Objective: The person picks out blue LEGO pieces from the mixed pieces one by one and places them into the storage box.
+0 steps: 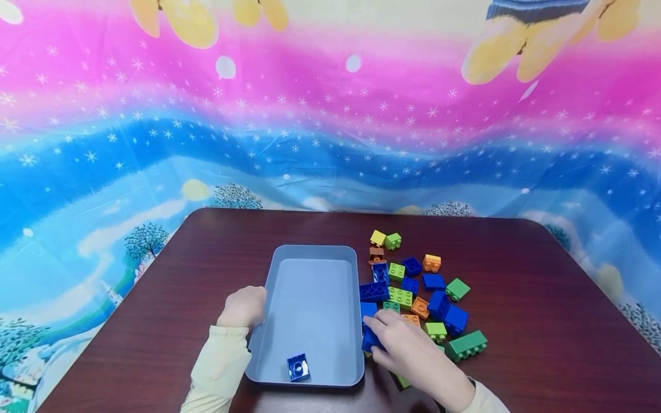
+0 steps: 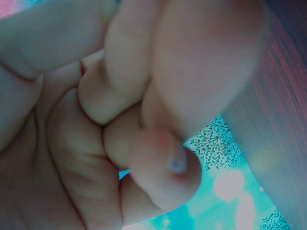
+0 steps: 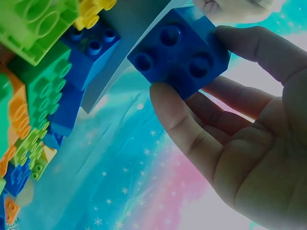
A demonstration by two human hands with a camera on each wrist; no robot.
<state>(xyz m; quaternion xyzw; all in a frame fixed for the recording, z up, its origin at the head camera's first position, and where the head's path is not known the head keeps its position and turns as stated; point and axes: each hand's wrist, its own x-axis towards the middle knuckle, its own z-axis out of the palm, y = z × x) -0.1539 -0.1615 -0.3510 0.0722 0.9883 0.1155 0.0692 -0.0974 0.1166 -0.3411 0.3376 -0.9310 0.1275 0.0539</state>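
Note:
A shallow grey-blue tray (image 1: 320, 298) lies on the table with one blue brick (image 1: 298, 367) near its front wall. At its left rim my left hand (image 1: 244, 306) has curled fingers, thumb and index finger meeting at the edge. Most of that grip is hidden; curled fingers (image 2: 165, 158) fill the left wrist view. My right hand (image 1: 408, 350) is just beyond the tray's right wall, among loose bricks. Its thumb and fingertips pinch a square blue brick (image 3: 184, 50), whose round studs face the right wrist camera.
Right of the tray spreads a pile of toy bricks, including a long green brick (image 1: 466, 345), an orange brick (image 1: 431, 263) and a yellow brick (image 1: 378, 238). Several blue and lime bricks lie between them. Behind the dark wooden table (image 1: 521, 287) hangs a printed cloth (image 1: 330, 115).

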